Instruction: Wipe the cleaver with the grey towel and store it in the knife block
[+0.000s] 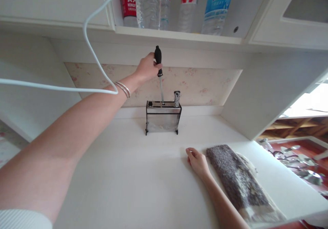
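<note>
My left hand [149, 66] is wrapped round the black handle of a sharpening steel [161, 89]. The steel stands nearly upright, its thin metal rod reaching down into the top slot of a knife block [164, 122] with a black wire frame and see-through sides. A worn, speckled handle [177, 99] sticks out of the block's right end. Lower down, my right hand [196, 160] rests on the white counter [143, 184] with its fingers curled in and nothing visible in them. Beside it lies a folded brown and cream fluffy cloth [238, 184].
Above, an open cabinet shelf [176, 36] holds several plastic bottles [188, 10]. A white cable [93, 51] hangs close in front, crossing my left forearm. Side panels [271, 89] flank the counter. On the right, metal utensils [311, 176] sit over a red-brown surface.
</note>
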`<action>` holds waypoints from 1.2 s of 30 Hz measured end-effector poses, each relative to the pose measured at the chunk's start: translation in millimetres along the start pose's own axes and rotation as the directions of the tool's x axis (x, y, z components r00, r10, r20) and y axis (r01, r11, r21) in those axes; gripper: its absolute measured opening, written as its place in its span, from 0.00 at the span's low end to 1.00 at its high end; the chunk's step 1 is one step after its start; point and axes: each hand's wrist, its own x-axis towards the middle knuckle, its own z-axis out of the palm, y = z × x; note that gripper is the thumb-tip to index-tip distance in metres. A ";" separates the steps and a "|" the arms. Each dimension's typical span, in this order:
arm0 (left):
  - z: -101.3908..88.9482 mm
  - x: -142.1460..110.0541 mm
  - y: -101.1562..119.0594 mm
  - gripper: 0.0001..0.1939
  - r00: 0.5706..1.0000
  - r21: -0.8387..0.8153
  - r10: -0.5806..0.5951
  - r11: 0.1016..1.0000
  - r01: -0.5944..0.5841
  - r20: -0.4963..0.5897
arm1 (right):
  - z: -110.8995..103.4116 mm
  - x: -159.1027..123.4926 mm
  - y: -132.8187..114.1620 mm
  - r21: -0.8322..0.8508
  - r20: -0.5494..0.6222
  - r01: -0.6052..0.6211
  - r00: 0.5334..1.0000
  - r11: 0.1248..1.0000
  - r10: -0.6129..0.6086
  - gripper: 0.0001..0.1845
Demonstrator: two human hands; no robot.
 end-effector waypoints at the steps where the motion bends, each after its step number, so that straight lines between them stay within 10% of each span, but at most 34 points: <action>1: 3.0 5.9 3.2 0.19 1.000 0.020 0.004 1.000 -0.004 -0.008 | -0.1 -0.5 0.0 -0.004 -0.002 -0.002 1.000 1.000 0.001 0.21; 13: 80.0 -22.4 -22.3 0.19 0.992 0.194 -0.105 0.977 0.090 0.066 | 3.4 1.9 4.4 -0.067 -0.002 -0.011 1.000 0.998 0.011 0.22; 36: 114.4 -57.4 -30.2 0.25 0.965 0.371 -0.263 0.897 0.240 0.012 | 2.3 2.5 2.6 -0.081 0.003 0.008 1.000 0.997 -0.008 0.20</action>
